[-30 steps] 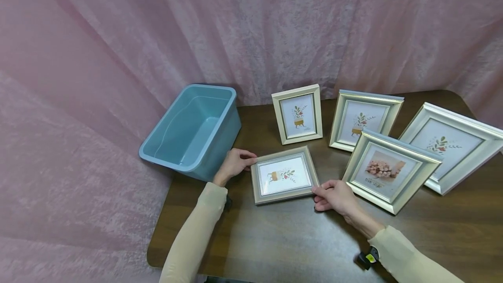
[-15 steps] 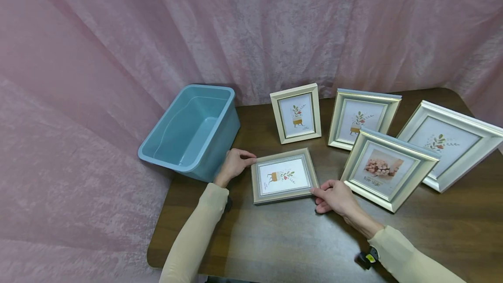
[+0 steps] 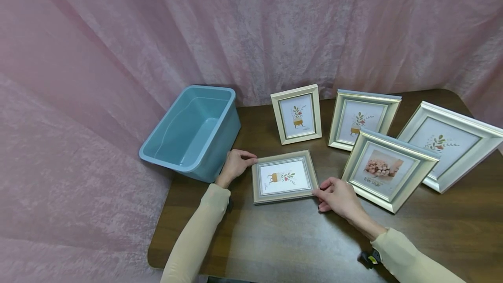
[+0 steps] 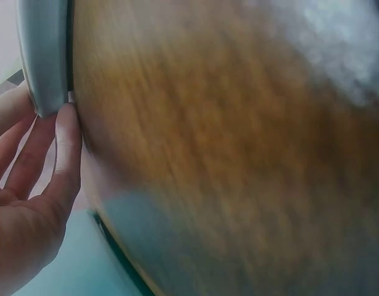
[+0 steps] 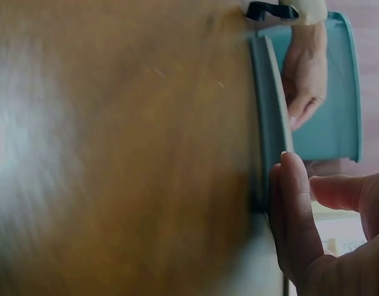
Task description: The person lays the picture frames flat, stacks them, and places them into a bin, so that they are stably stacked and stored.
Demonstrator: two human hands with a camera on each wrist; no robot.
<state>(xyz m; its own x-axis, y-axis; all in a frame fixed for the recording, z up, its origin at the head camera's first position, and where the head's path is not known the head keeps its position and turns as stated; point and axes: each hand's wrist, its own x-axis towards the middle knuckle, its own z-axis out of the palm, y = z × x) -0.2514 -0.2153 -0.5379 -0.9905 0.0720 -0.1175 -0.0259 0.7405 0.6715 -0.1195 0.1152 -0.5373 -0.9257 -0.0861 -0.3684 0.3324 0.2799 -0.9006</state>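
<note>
A silvery-beige picture frame (image 3: 284, 177) lies face up, close over the table, its plant print turned sideways. At its far left corner my left hand (image 3: 235, 165) pinches the rim. Thumb and fingers of my right hand (image 3: 337, 198) grip the near right corner. From the left wrist view, the left fingertips (image 4: 67, 114) meet the frame's corner (image 4: 46, 55). In the right wrist view, the right hand (image 5: 307, 222) holds the frame's edge (image 5: 276, 117), with the left hand (image 5: 307, 80) farther along it.
An empty blue plastic bin (image 3: 225, 143) stands left of the hands. Behind and to the right stand a cream frame (image 3: 277, 119), a pale gold frame (image 3: 336, 121), a flower-photo frame (image 3: 371, 192) and a large white frame (image 3: 469, 158). Pink curtain (image 3: 291, 25) hangs behind the table (image 3: 283, 239).
The far edge of the held picture frame has shifted slightly toward me, and the glare on its glass has faded. Both hands keep their hold at the same corners.
</note>
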